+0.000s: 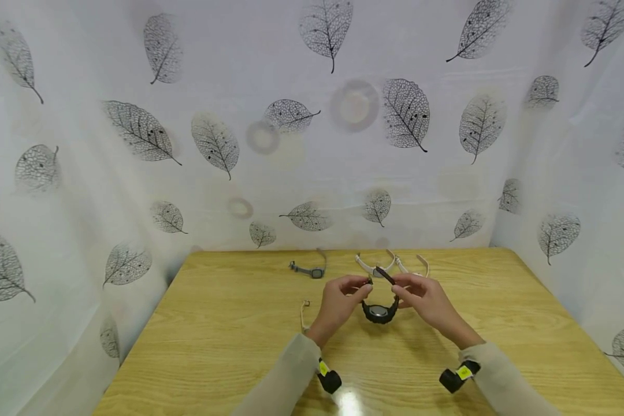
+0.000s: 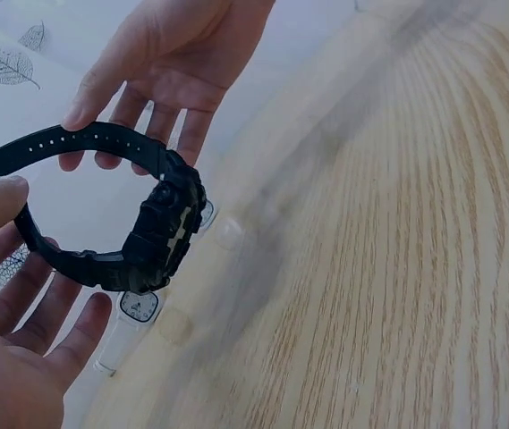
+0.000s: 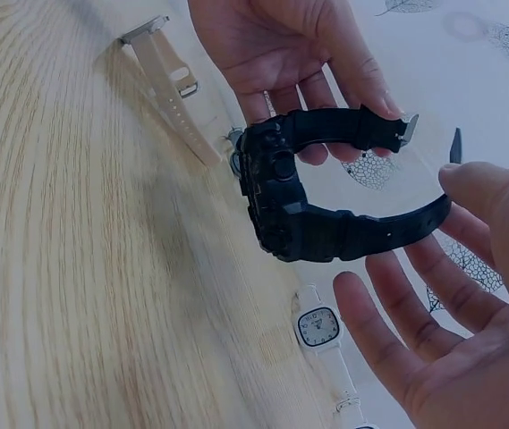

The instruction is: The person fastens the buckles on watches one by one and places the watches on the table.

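A black wristwatch (image 1: 378, 314) hangs between both hands above the table, its strap unfastened and curved upward, its case lowest. My left hand (image 1: 341, 301) pinches the buckle end (image 3: 408, 130) of the strap between thumb and fingers. Opposite it, my right hand (image 1: 425, 297) pinches the other strap half, whose row of holes (image 2: 75, 138) shows in the left wrist view. A short gap separates the two strap ends. In the right wrist view the side buttons of the watch case (image 3: 276, 192) face the camera.
On the wooden table (image 1: 223, 323), a grey watch (image 1: 317, 273) and two white watches (image 1: 366, 267) lie toward the back edge. A beige watch strap (image 3: 169, 89) lies close to my left forearm. Behind the table hangs a white leaf-patterned curtain (image 1: 312, 167).
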Demonstrator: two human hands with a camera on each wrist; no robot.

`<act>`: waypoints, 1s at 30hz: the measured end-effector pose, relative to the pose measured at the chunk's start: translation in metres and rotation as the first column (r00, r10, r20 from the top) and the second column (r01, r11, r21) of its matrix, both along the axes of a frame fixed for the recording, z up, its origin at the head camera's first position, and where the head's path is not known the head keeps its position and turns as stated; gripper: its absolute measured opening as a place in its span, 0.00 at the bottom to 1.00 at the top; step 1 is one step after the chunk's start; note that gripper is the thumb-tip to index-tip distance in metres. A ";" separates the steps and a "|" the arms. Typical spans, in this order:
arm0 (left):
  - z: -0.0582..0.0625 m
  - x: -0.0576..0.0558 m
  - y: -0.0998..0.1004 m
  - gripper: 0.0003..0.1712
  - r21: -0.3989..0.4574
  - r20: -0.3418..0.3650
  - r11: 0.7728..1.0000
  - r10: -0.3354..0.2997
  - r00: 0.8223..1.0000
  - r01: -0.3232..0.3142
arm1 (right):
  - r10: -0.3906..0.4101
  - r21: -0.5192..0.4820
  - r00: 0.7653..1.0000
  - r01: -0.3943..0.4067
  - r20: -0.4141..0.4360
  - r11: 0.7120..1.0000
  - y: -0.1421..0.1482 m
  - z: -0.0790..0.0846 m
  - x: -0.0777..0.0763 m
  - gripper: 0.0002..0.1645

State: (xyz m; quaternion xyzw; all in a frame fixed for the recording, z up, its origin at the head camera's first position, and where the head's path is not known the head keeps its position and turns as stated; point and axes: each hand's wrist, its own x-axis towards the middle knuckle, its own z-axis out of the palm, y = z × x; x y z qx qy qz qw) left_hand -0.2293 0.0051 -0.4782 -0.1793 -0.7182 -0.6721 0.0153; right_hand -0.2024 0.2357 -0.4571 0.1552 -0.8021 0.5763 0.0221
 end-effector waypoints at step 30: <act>0.007 -0.001 -0.007 0.11 -0.091 -0.052 0.995 -0.048 0.998 0.043 | 0.107 0.052 0.994 -0.107 -0.004 0.993 0.004 -0.004 0.003 0.20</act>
